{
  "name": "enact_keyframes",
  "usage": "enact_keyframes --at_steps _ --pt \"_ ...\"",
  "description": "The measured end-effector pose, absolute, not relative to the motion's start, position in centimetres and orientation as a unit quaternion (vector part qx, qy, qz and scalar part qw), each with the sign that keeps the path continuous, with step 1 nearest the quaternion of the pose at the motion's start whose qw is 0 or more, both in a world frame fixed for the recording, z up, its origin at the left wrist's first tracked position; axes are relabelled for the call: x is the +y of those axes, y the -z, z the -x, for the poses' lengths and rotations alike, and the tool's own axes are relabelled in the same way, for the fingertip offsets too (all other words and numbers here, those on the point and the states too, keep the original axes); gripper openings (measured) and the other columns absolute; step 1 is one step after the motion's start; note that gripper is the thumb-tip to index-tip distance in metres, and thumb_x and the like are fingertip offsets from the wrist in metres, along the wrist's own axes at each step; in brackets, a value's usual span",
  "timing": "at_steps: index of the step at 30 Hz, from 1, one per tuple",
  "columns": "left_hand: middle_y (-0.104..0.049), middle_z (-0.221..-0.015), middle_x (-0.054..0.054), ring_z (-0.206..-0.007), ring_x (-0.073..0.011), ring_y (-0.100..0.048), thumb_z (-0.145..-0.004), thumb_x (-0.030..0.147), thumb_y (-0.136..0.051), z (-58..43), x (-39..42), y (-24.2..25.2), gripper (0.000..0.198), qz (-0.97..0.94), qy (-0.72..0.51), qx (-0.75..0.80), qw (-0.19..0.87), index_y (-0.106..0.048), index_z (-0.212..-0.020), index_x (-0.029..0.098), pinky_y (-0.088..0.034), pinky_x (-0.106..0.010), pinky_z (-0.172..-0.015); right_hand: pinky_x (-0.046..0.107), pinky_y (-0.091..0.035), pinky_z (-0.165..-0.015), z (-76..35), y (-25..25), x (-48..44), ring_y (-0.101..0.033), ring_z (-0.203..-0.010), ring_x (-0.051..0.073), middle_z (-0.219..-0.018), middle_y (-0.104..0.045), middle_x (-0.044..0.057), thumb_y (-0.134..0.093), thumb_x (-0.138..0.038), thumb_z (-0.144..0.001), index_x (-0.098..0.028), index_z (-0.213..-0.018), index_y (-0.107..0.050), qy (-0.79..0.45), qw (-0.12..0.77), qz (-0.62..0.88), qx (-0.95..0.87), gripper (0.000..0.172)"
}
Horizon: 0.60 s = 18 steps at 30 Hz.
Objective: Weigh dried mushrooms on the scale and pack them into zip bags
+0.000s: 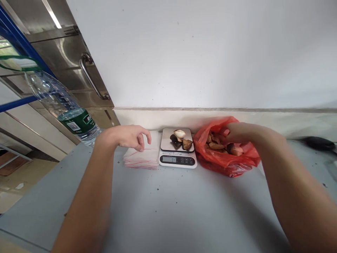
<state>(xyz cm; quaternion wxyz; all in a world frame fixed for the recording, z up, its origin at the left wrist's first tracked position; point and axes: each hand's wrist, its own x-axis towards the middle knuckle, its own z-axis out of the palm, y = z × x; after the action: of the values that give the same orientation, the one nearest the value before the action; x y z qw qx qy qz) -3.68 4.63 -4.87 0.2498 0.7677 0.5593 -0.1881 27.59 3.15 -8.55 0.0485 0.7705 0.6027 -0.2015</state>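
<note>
My left hand [133, 137] hovers over a stack of clear zip bags [142, 158] with red seal lines. Its fingers are loosely bent and apart, with nothing between them. Beside the stack stands a white digital kitchen scale [163, 140], its display showing digits. Several dried pieces [187, 144], dark brown with one pale cream one, lie on the scale's plate; they look like dried mushroom. My right hand [231, 133] reaches into an open red plastic bag [226, 167] of similar brown pieces [216, 145]. The fingertips are mostly hidden in there, so any grip cannot be made out.
A large clear water bottle [76, 121] with a green label stands at the table's left edge. Behind the grey table [168, 218] rises a white wall [205, 52]. A black object [319, 143] lies at the far right. Small crumbs dot the tabletop.
</note>
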Motion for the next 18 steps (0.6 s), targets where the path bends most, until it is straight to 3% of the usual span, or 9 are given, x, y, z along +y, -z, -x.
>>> enact_keyframes --at_steps 9,14,18 --pt "-0.080 -0.113 -0.004 -0.096 -0.0268 -0.070 -0.068 0.034 -0.061 3.8 4.7 5.0 0.056 -0.773 0.190 0.554 0.245 -0.067 -0.122 0.025 -0.047 -0.028 -0.069 0.036 -0.044 -0.063 -27.7 7.6 3.2 -0.055 -0.067 0.022 -0.066 -0.059 0.005 -0.061 -0.006 -0.068 -0.025 -0.055 -0.046 0.124 0.023 -0.781 0.611 0.027" --pt "-0.080 -0.113 -0.005 -0.094 -0.0259 -0.070 -0.069 0.035 -0.061 3.9 4.7 5.0 0.055 -0.776 0.187 0.553 0.240 -0.067 -0.123 0.025 -0.047 -0.027 -0.067 0.035 -0.048 -0.069 -27.9 6.9 3.2 -0.064 -0.086 0.025 -0.096 -0.071 0.010 -0.066 -0.016 -0.078 -0.024 -0.081 -0.059 0.146 -0.018 -0.780 0.608 0.011" --pt "-0.080 -0.112 -0.005 -0.093 -0.0246 -0.070 -0.070 0.033 -0.061 4.0 4.6 5.0 0.053 -0.779 0.182 0.547 0.247 -0.067 -0.121 0.023 -0.046 -0.027 -0.066 0.036 -0.050 -0.064 -27.7 7.9 3.0 -0.064 -0.072 0.025 -0.074 -0.070 0.008 -0.067 -0.005 -0.069 -0.024 -0.065 -0.052 0.162 0.008 -0.777 0.608 0.025"
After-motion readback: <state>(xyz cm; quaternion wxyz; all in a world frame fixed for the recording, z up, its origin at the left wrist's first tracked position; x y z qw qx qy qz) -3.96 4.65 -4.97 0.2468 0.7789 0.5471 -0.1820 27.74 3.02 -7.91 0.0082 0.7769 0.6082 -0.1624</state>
